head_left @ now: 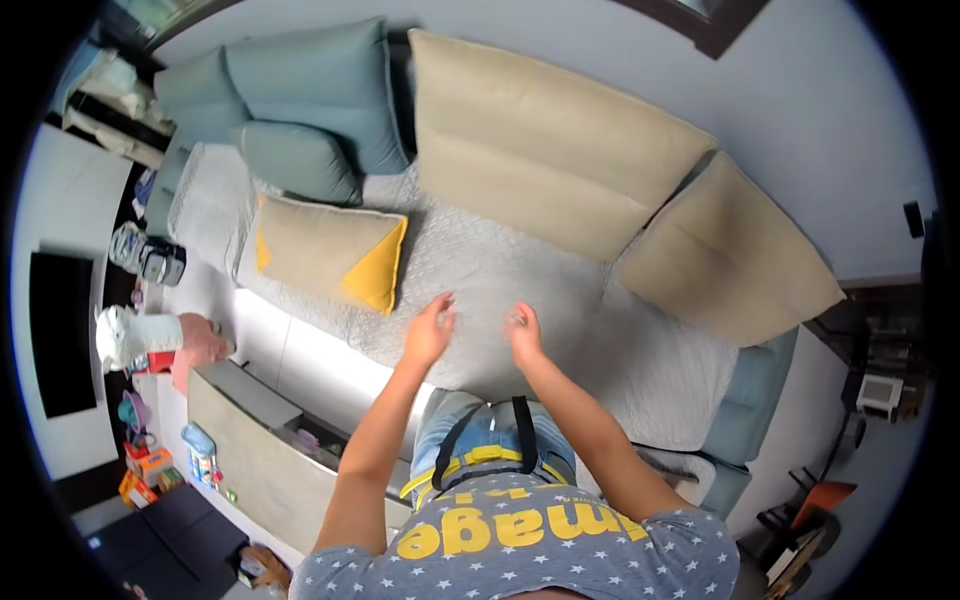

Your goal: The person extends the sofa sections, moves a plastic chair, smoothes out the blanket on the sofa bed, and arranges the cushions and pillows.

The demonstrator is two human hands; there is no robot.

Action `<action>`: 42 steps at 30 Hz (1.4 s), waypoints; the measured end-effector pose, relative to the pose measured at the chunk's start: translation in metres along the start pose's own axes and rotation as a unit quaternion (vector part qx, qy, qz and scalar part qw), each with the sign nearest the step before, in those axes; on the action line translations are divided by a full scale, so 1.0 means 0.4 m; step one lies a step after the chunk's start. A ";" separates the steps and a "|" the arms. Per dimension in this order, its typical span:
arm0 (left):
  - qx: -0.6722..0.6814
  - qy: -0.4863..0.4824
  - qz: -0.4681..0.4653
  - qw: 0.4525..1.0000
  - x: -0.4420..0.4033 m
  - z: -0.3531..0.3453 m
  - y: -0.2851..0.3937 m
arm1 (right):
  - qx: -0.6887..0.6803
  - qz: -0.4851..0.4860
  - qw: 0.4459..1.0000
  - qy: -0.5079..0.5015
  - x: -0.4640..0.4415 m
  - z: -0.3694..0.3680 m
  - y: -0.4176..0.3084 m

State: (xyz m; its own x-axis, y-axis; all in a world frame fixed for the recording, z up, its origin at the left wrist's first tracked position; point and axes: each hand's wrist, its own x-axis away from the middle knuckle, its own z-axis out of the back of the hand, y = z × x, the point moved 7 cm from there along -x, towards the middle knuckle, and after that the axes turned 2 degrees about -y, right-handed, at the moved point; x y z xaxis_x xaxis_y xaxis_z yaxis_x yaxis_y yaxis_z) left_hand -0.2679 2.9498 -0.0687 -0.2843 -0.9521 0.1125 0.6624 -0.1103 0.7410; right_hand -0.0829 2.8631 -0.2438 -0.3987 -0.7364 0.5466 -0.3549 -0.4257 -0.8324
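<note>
My left hand (430,329) is held out over the sofa seat, fingers apart and nothing in them. Opposite it, my right hand (522,330) hovers with its fingers slightly curled and spread, also holding nothing. A gap separates the two palms. Below them the seat is covered by a light grey quilted sofa cover (480,270). Nearest to my left hand lies a beige cushion (325,245) with yellow corners. Two beige back cushions (560,135) lean along the wall behind the seat, the smaller one (730,250) at the right.
Teal cushions (310,85) fill the sofa's left end, and a teal armrest (750,395) closes the right. A low table (255,460) with an open compartment stands to my left. A white plush toy (125,338) and a television (62,335) are farther left.
</note>
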 end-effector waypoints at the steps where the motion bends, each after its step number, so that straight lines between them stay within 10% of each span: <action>1: 0.016 0.053 -0.059 0.997 0.021 0.010 0.036 | 0.006 -0.001 1.000 -0.008 0.024 -0.042 -0.029; 3: 0.021 0.025 -0.137 0.990 0.044 0.014 0.105 | -0.216 -0.228 0.937 -0.155 0.106 -0.217 -0.128; 7: 0.047 -0.001 -0.246 0.968 0.015 0.092 0.094 | -0.384 -0.277 0.802 -0.364 0.169 -0.477 -0.224; 10: -0.161 0.013 -0.151 0.975 -0.077 0.176 -0.117 | -0.390 -0.280 0.815 -0.323 0.099 -0.593 -0.208; 13: -0.221 -0.103 0.229 0.942 -0.136 0.243 -0.525 | -0.157 -0.213 0.931 -0.252 -0.048 -0.691 -0.137; 17: -0.207 -0.024 0.248 0.946 -0.120 0.423 -0.810 | 0.289 -0.069 0.924 -0.242 -0.334 -0.846 -0.012; 19: -0.204 0.007 0.245 0.948 -0.087 0.474 -0.907 | 0.473 0.182 0.838 -0.205 -0.500 -0.892 0.024; 28: -0.072 0.063 0.292 0.952 0.128 0.429 -1.096 | 0.446 -0.161 0.871 -0.130 -0.668 -0.946 0.186; 34: -0.056 0.057 0.258 0.963 0.058 0.418 -1.016 | 0.379 -0.021 0.915 -0.139 -0.531 -0.913 0.183; 36: -0.093 0.096 0.225 0.965 0.000 0.461 -0.971 | 0.477 0.288 0.821 -0.125 -0.396 -0.949 0.057; 42: -0.254 0.168 0.133 0.943 -0.169 0.641 -0.844 | 0.382 0.363 0.841 -0.125 -0.014 -0.903 -0.241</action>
State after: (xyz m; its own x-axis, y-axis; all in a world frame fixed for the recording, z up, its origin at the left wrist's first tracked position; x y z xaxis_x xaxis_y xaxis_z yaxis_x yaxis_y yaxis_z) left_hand -0.6500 3.1245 -0.1565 0.1176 -0.9926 -0.0300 0.9501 0.1037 0.2941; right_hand -0.3519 3.0981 -0.1336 -0.0508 -0.9948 -0.0886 0.5893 0.0418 -0.8068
